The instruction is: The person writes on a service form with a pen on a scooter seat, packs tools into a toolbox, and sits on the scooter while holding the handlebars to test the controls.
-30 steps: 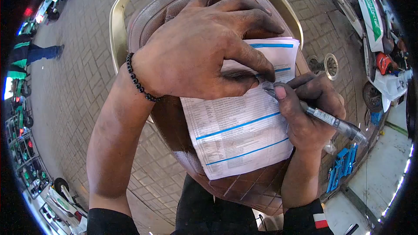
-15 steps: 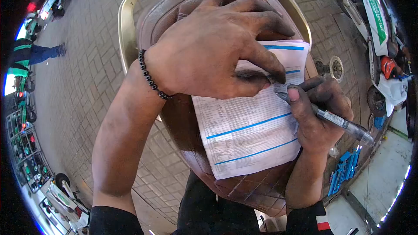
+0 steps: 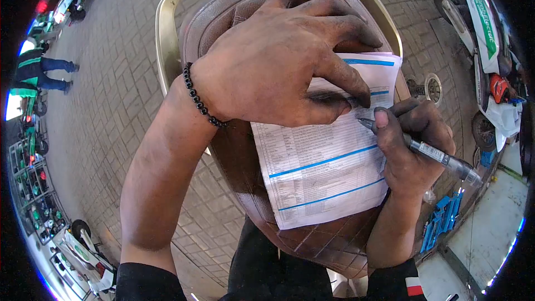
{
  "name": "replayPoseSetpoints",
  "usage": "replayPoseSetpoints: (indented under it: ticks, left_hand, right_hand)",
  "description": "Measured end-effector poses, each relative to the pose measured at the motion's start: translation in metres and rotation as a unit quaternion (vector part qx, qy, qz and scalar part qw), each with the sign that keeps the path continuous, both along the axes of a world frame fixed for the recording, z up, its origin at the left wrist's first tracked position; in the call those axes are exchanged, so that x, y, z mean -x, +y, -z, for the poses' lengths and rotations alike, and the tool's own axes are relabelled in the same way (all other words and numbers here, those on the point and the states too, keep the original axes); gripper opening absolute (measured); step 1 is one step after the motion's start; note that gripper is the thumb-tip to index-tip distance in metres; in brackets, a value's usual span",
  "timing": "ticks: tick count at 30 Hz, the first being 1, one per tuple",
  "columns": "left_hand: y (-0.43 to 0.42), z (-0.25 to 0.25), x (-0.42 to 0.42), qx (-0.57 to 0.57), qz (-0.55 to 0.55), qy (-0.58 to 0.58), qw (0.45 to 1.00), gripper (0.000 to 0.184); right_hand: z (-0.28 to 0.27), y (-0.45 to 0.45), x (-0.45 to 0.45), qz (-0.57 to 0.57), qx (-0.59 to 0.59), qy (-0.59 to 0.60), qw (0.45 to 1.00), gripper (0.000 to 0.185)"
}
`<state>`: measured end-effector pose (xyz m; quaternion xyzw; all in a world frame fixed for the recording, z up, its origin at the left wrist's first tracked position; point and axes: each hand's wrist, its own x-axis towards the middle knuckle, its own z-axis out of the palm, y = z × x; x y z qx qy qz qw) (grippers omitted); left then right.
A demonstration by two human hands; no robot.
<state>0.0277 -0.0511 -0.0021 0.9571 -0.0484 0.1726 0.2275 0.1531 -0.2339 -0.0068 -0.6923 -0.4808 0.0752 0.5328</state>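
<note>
Printed sheets (image 3: 323,167) with blue bands lie on a brown quilted leather seat (image 3: 334,239). My left hand (image 3: 278,67), with a black bead bracelet (image 3: 196,99) at the wrist, rests across the upper part of the sheets and the seat, its fingers apart and darkly smudged. Its thumb and index finger come near each other over the paper; nothing shows between them. My right hand (image 3: 415,145) grips a clear-barrelled pen (image 3: 440,156). The pen tip is at the paper, just beside my left thumb. Part of the print is hidden under my left hand.
Metal rails (image 3: 167,33) curve around the seat. Motorbikes (image 3: 482,33) stand at the right, near a wheel-like metal part (image 3: 432,89) and a blue rack (image 3: 442,220). A person's legs (image 3: 58,74) show at the left, on brick paving (image 3: 106,134), with more bikes (image 3: 83,256) below.
The seat, paper and both hands have shifted right in view. My right hand keeps hold of the pen. At the left, the person's two legs are now apart.
</note>
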Motion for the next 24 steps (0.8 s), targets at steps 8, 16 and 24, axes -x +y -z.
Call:
replayPoseSetpoints:
  ticks: [8, 16, 24]
  left_hand:
    - [-0.0003, -0.0009, -0.0001, -0.004, 0.002, -0.003, 1.0, 0.031]
    - [0.0006, 0.0016, -0.0015, 0.001, 0.013, -0.018, 1.0, 0.032]
    - [0.0015, 0.0014, -0.0032, 0.004, 0.019, -0.018, 1.0, 0.03]
  right_hand:
    - [0.002, -0.0018, -0.0008, 0.04, -0.013, 0.05, 0.998, 0.033]
    - [0.0046, -0.003, -0.0074, -0.046, -0.028, 0.042, 0.998, 0.031]
    - [0.0041, -0.0026, -0.0056, -0.03, -0.016, 0.05, 0.998, 0.029]
